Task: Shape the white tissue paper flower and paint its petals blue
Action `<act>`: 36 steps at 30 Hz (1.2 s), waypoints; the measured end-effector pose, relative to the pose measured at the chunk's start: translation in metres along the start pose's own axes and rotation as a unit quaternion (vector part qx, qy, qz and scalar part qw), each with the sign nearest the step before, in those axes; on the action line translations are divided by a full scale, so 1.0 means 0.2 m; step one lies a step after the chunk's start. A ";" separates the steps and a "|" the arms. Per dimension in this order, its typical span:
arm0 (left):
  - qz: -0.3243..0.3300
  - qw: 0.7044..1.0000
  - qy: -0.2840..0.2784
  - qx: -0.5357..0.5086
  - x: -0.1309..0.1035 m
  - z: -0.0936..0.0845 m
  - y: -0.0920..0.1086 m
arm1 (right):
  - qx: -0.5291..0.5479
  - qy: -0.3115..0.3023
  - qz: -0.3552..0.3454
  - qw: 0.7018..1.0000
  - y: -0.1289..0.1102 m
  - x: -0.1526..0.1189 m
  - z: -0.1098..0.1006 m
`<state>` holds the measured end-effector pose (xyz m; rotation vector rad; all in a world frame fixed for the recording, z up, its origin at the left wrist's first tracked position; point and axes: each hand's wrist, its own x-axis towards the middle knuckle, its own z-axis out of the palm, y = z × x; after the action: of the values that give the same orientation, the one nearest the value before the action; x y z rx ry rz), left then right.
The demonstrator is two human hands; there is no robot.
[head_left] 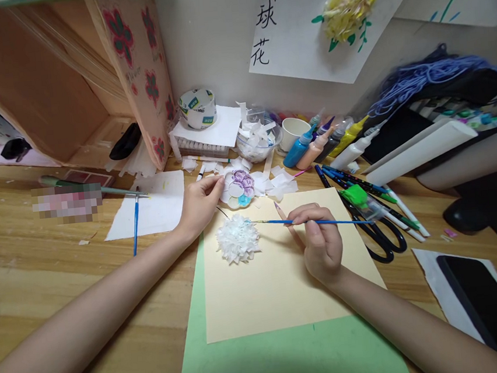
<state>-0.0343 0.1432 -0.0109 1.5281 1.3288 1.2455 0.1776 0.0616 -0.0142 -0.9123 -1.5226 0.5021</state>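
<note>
**Brush to Petals, Palette Kept Close**

At the centre of the frame, we see a white paper flower [237, 240] on the upper left part of a cream sheet [285, 294], with a green sheet [291, 358] beneath. We take these layers to be a working surface that shields the wooden desk [124, 316] from drips.

Our left hand [201, 205] pinches the rim of a scalloped palette [235, 192] between thumb and fingers, probably to steady it while leaving its purple and blue wells uncovered. The palette sits just above the flower, so the brush has only a short way to travel between them.

Our right hand [323, 244] is closed around a slim blue paintbrush [278, 223], its bristles at the flower's upper right edge, where a faint blue tint shows. The low, sideways hold seems to suit light contact with thin petals. A pencil [280, 210] crosses behind these fingers; we cannot tell whether they grip it too.

Paint bottles [298, 149] stand right of centre, near the wall, presumably within reach yet out of the way. Black-handled scissors [384, 249] lie beside the cream sheet's right edge.
</note>
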 end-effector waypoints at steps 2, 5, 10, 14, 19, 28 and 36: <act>-0.001 1.000 0.001 -0.001 0.00 0.00 0.00 | -0.005 -0.007 -0.006 1.000 0.00 0.00 0.00; -0.003 1.000 0.000 -0.002 0.00 0.00 -0.01 | -0.013 -0.011 -0.006 1.000 0.00 0.00 0.00; -0.009 1.000 -0.002 -0.001 0.00 0.00 0.00 | -0.010 0.047 -0.016 0.999 0.00 0.01 0.01; -0.010 1.000 -0.005 -0.003 0.00 0.00 0.00 | -0.050 0.021 -0.007 0.999 0.00 0.02 0.00; -0.005 1.000 -0.006 0.005 0.00 0.00 0.01 | -0.077 -0.046 0.028 0.996 0.00 0.02 -0.01; -0.007 1.000 -0.007 0.004 0.00 0.00 0.01 | -0.093 -0.075 0.029 0.992 0.01 0.03 -0.01; -0.004 1.000 -0.008 0.006 0.00 -0.01 0.00 | -0.059 -0.023 -0.019 0.998 0.00 0.01 -0.01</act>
<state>-0.0356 0.1439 -0.0114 1.5366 1.3327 1.2197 0.1787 0.0622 -0.0129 -0.9670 -1.6217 0.4114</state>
